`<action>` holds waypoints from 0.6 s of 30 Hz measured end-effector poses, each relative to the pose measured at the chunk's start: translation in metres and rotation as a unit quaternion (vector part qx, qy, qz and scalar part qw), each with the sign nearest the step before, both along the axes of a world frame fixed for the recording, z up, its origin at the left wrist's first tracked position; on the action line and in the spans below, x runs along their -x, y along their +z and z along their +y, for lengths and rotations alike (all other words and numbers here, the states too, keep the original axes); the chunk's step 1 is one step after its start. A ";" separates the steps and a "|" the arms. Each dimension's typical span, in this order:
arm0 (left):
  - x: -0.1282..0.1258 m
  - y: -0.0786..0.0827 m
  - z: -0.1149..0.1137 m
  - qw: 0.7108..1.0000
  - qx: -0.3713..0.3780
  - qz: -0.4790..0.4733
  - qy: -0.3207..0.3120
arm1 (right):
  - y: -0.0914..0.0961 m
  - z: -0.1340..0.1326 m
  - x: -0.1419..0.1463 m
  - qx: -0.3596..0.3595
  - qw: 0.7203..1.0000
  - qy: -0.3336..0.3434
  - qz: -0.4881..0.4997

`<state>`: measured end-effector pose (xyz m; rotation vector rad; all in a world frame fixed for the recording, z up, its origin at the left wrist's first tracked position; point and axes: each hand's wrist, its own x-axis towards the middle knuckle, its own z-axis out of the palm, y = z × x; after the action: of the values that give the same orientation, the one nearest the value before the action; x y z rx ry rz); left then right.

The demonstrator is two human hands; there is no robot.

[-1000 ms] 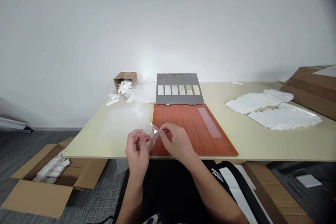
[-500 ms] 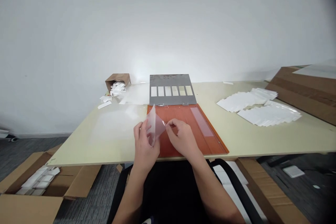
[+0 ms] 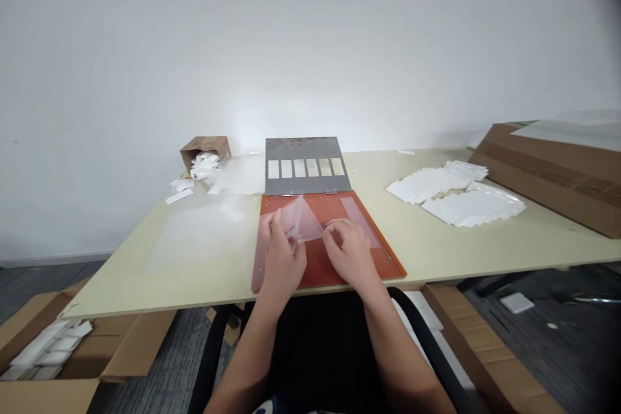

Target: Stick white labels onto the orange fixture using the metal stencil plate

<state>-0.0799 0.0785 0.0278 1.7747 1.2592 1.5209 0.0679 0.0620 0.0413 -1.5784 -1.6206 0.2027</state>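
Note:
My left hand (image 3: 280, 257) and my right hand (image 3: 350, 250) are both over the orange board (image 3: 388, 259) at the near edge of the table. Between them they pinch a small translucent plastic sheet (image 3: 301, 218), held tilted just above the board. A clear strip (image 3: 358, 212) lies on the board to the right of my hands. Behind the board stands a grey metal plate (image 3: 303, 150) with a row of rectangular windows.
A cream table (image 3: 485, 242) holds piles of white packets (image 3: 456, 197) on the right, a tipped brown box with white pieces (image 3: 206, 154) at the back left, and clear film (image 3: 204, 229) on the left. Cardboard (image 3: 557, 174) lies far right. An open carton (image 3: 53, 349) sits on the floor.
The plastic sheet, peeled up at the board's near-left corner, has been lifted and carried over the board. My view shifted right, so everything slid left in the picture.

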 end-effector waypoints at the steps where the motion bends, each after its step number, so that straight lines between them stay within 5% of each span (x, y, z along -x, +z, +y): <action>1: -0.004 -0.001 0.000 1.000 0.002 -0.006 -0.006 | -0.001 -0.002 -0.002 0.008 1.000 -0.014 -0.002; 8: -0.017 -0.011 0.002 0.999 0.016 -0.021 -0.037 | -0.004 -0.007 -0.008 0.048 0.997 -0.059 -0.006; 18: -0.007 -0.002 0.006 0.999 0.016 0.021 0.046 | -0.002 -0.009 -0.028 0.067 0.993 -0.095 -0.019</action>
<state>-0.0726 0.0846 0.0263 1.7584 1.3955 1.5122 0.0955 0.0530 0.0394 -1.8393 -1.5005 0.1834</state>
